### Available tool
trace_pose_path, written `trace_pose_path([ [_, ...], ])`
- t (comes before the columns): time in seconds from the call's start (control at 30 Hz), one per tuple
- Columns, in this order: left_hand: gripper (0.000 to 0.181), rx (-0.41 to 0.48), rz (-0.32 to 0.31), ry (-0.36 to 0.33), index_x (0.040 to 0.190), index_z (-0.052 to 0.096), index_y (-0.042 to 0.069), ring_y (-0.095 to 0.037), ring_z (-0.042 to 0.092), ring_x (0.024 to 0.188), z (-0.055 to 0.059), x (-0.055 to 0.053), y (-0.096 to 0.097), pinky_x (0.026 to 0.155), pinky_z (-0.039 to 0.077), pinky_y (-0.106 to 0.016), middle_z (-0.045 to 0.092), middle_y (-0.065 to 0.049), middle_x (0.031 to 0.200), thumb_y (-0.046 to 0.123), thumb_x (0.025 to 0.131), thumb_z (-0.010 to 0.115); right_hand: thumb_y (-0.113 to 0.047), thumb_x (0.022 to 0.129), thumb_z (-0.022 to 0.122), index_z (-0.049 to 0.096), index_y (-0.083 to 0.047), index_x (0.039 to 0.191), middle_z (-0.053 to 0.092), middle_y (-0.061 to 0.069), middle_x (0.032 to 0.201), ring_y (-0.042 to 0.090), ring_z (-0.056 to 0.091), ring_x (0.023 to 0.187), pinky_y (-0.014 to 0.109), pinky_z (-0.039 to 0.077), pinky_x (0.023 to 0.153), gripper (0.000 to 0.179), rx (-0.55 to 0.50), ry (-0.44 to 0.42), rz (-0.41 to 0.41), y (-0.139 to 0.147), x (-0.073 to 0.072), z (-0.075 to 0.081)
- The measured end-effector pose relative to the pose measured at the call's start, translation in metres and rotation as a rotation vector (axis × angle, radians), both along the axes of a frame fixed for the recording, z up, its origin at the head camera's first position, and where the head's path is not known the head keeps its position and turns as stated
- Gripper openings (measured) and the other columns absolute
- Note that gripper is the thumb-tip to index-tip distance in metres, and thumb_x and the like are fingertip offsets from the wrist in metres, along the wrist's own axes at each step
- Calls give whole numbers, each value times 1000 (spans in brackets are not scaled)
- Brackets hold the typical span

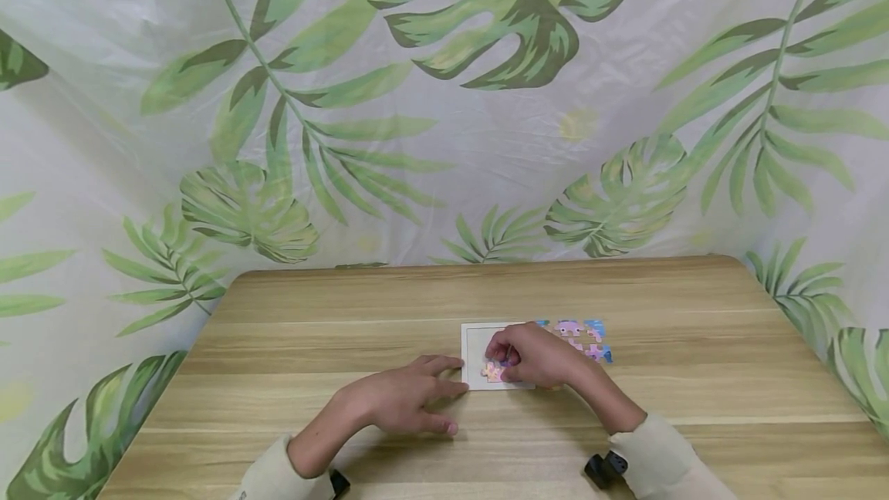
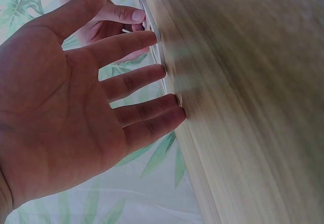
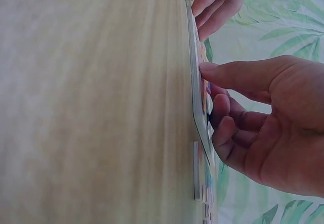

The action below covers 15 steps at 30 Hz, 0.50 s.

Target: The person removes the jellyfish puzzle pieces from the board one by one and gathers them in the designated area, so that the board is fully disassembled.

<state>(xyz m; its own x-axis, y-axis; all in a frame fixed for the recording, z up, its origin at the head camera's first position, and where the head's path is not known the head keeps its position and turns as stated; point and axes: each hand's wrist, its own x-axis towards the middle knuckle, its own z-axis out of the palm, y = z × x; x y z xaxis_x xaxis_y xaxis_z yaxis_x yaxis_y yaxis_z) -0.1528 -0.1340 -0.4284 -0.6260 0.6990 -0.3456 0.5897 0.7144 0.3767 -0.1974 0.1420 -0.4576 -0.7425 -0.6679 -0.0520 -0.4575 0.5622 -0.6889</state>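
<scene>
In the head view a white puzzle board (image 1: 475, 336) with a raised border lies on the table. Pink and yellow puzzle pieces (image 1: 494, 372) sit in its lower part, partly covered by my right hand (image 1: 545, 357). That hand's thumb and curled fingers are on a puzzle piece at the board's surface; the piece is mostly hidden. The right wrist view shows the thumb (image 3: 212, 71) down against the pieces, the other fingers bent beside it. My left hand (image 1: 406, 396) lies with fingers spread, two fingertips touching the board's left edge. Its palm (image 2: 61, 113) holds nothing.
Several loose puzzle pieces (image 1: 593, 332), blue and pink, lie to the right of the board, partly behind my right hand. The wooden table (image 1: 333, 315) reaches back to a leaf-printed curtain (image 1: 389, 176).
</scene>
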Motion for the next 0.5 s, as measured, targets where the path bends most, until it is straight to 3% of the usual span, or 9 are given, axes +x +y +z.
trace_pose_path([
  [0.5,60,-6,-5,1,155,60,22,-30,33,161,0,-1,0,123,44,-52,36,-5,175,50,103,69,2,94,77,72,-8,104,68,-1,91,4,56,79,22,51,74,15,-13,28,28,-2,-1,-2],
])
